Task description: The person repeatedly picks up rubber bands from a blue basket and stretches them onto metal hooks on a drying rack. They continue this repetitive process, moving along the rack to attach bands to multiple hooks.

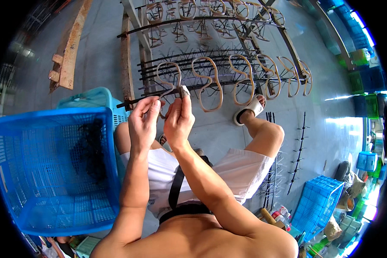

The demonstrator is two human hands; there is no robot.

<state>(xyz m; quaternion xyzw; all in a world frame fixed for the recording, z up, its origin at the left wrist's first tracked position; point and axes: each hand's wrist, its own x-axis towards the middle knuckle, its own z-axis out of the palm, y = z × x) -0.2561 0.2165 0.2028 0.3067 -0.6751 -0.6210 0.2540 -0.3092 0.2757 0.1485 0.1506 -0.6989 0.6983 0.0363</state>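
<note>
My left hand (pixel 144 120) is closed, its thumb and fingertips pinched together at the end of a black bar. What it pinches is hidden by the fingers. Close beside it, my right hand (pixel 179 118) is also closed. A small whitish piece (pixel 185 90) sticks up past its fingertips, its kind unclear. Just beyond both hands, a beige figure-eight loop (pixel 167 64) hangs at the black bar (pixel 127 103), its lower part running behind my fingers. More such loops, like the beige figure-eight loop to its right (pixel 207 84), hang in a row along the bar.
A large blue basket (pixel 51 114) holding dark tangled material stands at my left, against a teal basket (pixel 90 96). Ahead is a metal rack (pixel 134 21) with upper loops and spiky black bars. A spiked rod (pixel 297 152) and a blue crate (pixel 317 202) are at right.
</note>
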